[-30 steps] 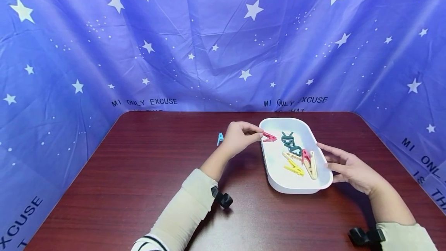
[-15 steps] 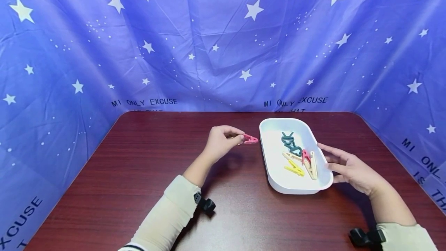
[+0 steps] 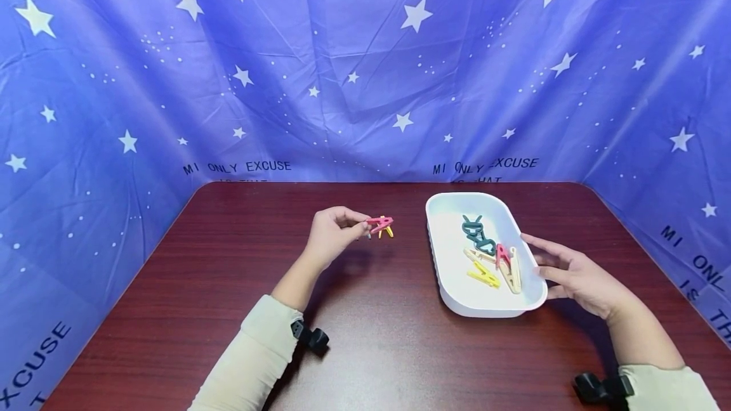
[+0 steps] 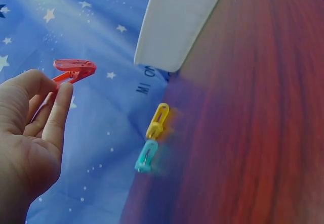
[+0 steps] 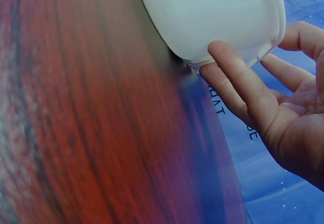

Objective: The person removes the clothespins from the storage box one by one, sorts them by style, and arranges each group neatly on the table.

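Note:
My left hand (image 3: 337, 236) pinches a red clothespin (image 3: 379, 224) between fingertips and thumb, to the left of the white tray (image 3: 451, 300). In the left wrist view the clothespin (image 4: 78, 70) sticks out past the fingertips. Behind it on the table are a yellow clothespin (image 4: 159, 119) and a teal clothespin (image 4: 147, 155); in the head view the teal one is mostly hidden. My right hand (image 3: 579, 278) touches the tray's right side with extended fingers (image 5: 238, 72). Inside the tray lie dark green clips (image 3: 476, 233), a red clothespin (image 3: 502, 255), a yellow clothespin (image 3: 484, 276) and beige clothespins (image 3: 515, 271).
A dark red wooden table (image 3: 228, 259) carries everything. A blue curtain (image 3: 354, 68) with white stars hangs along its back and sides. Black wrist cameras sit on both sleeves.
My left hand has moved left from the tray's left rim, carrying the red clothespin. The yellow clothespin behind it has come into view. My right hand and the tray have stayed put.

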Demonstrator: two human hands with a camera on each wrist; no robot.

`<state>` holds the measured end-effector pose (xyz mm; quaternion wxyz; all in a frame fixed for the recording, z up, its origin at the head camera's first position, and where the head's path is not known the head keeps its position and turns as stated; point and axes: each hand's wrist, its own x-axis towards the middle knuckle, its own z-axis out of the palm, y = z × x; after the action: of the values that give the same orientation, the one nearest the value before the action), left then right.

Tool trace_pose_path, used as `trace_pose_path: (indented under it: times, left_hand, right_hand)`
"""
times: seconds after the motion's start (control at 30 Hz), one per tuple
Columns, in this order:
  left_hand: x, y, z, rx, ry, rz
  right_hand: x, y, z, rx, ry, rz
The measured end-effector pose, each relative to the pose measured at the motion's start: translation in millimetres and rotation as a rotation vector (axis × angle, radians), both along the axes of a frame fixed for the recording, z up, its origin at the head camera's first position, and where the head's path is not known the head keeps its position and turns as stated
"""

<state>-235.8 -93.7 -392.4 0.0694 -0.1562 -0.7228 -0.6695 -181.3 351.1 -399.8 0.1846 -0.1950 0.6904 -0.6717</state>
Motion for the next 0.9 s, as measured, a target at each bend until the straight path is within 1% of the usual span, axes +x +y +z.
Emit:
trace_pose_path:
  times: [0.1,0.17,0.3,0.47,0.63,0.83,0.9]
  left_hand:
    - [1.5,-6,-3.6,0.046,-0.024,0.004]
    - [2.9,-8,-5.7,0.057,-0.030,0.005]
    - [6.6,-11,-9.8,0.025,-0.043,0.010]
    - [10.4,-11,-13.4,0.006,-0.094,0.019]
    - [9.4,-13,-14.7,0.028,-0.123,0.043]
    - [6.5,-21,-14.3,0.091,-0.121,0.078]
    - [5.7,-25,-14.8,0.105,-0.124,0.099]
  right_hand:
    - [0.0,0,-0.3,-0.002,-0.002,0.000]
    - [0.1,0,0.0,0.000,-0.002,-0.005]
    - [0.4,0,1.5,0.020,-0.001,-0.026]
    - [0.5,-1,2.2,0.041,-0.007,-0.040]
    - [0.0,-1,1.0,0.041,-0.004,-0.039]
    - [-0.7,0,-0.1,0.034,0.002,-0.042]
    - [-0.7,0,-0.5,0.033,0.001,-0.045]
